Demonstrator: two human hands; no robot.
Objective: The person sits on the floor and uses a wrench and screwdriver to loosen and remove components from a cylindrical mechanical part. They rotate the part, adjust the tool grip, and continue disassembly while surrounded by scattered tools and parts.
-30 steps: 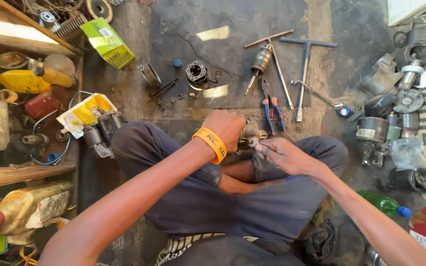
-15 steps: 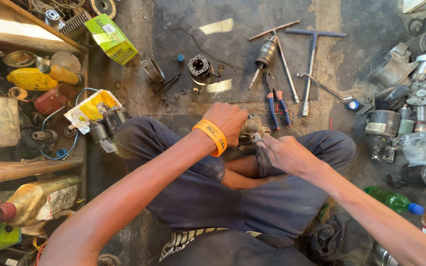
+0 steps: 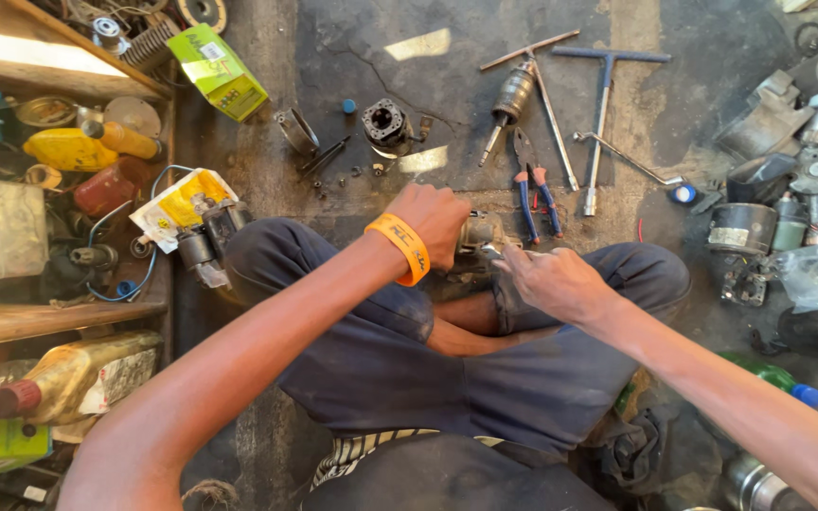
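The left hand (image 3: 437, 222) (orange wristband) is clamped over a small metal part (image 3: 477, 234) resting on the floor at the crossed legs. The right hand (image 3: 553, 281) pinches a thin tool (image 3: 492, 252) against it. Pliers (image 3: 534, 185) lie just beyond.

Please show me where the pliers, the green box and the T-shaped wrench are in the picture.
pliers (image 3: 534, 194): head view, on the blue and red handles.
green box (image 3: 219, 71): head view, on the middle of its top face.
T-wrench (image 3: 602, 123): head view, on the middle of its long shaft.
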